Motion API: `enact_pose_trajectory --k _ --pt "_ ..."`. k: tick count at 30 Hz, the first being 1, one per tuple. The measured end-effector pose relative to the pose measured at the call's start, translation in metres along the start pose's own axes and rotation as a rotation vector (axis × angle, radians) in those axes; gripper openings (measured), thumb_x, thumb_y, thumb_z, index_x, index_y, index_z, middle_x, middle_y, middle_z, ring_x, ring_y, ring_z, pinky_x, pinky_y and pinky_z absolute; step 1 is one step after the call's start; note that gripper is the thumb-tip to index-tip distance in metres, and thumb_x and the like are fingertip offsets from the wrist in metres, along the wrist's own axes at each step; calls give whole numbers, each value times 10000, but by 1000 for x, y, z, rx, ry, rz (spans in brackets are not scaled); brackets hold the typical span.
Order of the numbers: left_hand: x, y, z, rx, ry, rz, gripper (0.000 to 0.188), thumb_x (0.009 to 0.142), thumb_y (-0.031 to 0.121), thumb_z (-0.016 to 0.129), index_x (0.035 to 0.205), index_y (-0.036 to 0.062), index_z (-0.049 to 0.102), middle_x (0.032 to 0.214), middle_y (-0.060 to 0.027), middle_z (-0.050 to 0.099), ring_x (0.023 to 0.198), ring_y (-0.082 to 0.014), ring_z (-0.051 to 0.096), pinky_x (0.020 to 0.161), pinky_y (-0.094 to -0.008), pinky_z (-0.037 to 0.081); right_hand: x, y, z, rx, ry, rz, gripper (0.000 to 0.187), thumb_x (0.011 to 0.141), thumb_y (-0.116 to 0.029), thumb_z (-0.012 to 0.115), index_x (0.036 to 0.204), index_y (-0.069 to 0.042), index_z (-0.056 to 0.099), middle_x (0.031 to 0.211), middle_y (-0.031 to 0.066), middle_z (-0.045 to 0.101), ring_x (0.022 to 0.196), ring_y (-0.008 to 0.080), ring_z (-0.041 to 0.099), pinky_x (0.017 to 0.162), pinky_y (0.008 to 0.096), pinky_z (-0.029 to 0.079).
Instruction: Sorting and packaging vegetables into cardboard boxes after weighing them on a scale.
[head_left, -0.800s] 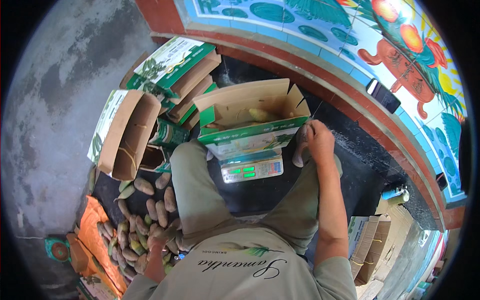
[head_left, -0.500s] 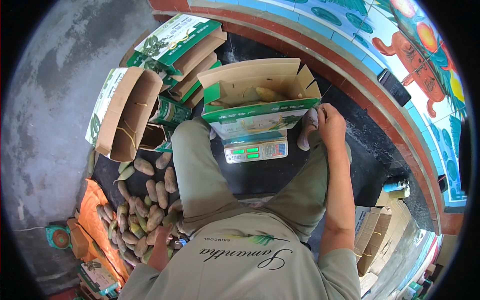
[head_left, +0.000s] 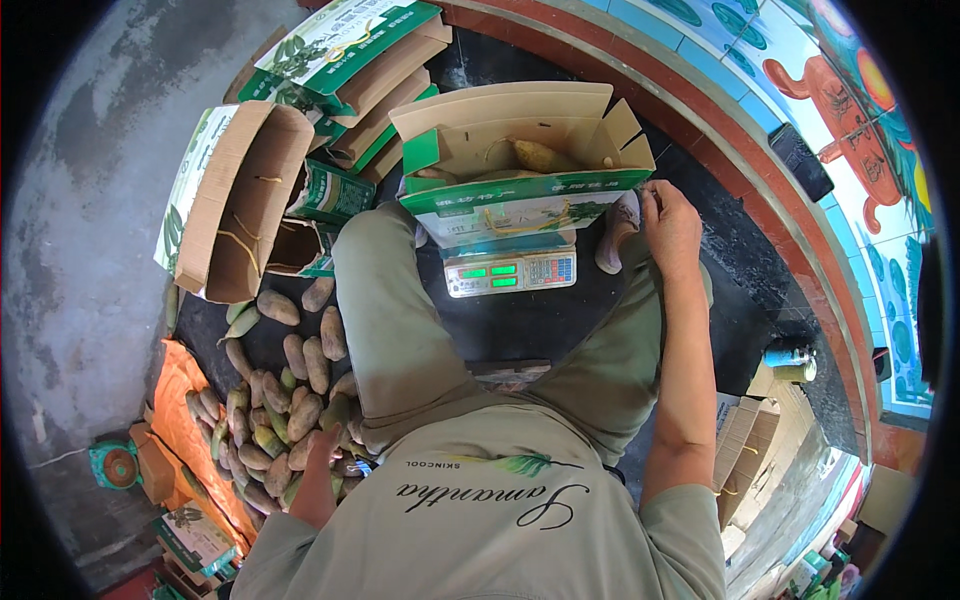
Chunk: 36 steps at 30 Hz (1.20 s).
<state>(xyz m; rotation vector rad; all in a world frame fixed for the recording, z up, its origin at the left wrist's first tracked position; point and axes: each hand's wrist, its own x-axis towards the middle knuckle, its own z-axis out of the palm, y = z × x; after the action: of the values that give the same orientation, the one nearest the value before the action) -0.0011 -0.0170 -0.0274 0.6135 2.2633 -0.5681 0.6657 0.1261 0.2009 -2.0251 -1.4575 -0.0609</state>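
Down at the lower left, my left hand reaches into a heap of brown-green, elongated root vegetables; its fingers are partly hidden against them. By the right lower corner of an open green-and-white carton, my right hand is closed, thumb and fingers together. Whether anything sits between those fingertips is hidden. Several of the same root vegetables lie inside the carton. It stands on a digital scale between my legs, whose green displays are lit.
Upper left, more open cartons and a stack of cartons stand close together. An orange sheet lies beside the heap. Cans and a brown carton are at the right. A phone rests on the red-edged ledge.
The view has shifted, so the carton, scale and heap appear higher in the picture. Both hands stay at about the same places relative to the heap and carton.
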Motion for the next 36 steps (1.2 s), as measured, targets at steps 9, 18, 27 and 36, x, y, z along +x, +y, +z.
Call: enact_pose_trajectory --k 9,18,27,36 --pt "15 -19 12 110 232 93 753 755 441 709 1324 52 403 1201 -180 577 914 -280 660 737 -398 548 5 -4 3 -5 5 -27 123 843 -149 579 915 -54 608 887 163 638 831 359 616 718 426 492" --pt "-17 68 -23 -316 690 516 555 804 274 664 1289 109 452 1011 -168 646 973 -322 621 832 -427 484 -1 -12 6 50 139 -46 112 839 -135 583 899 -45 611 876 154 636 807 360 614 701 421 490" --pt "-127 154 -87 -888 747 1174 261 937 203 524 788 -6 571 641 -114 586 575 -209 575 578 -337 461 -15 -19 -55 264 237 55 142 906 -121 565 894 9 622 687 39 595 643 85 561 601 245 460" --pt "-203 183 -117 -996 811 1409 405 998 229 433 642 35 422 538 -2 352 510 -89 329 467 -280 311 -115 -174 -185 840 132 -673 105 865 -64 560 861 23 619 815 103 653 690 211 625 640 335 498"
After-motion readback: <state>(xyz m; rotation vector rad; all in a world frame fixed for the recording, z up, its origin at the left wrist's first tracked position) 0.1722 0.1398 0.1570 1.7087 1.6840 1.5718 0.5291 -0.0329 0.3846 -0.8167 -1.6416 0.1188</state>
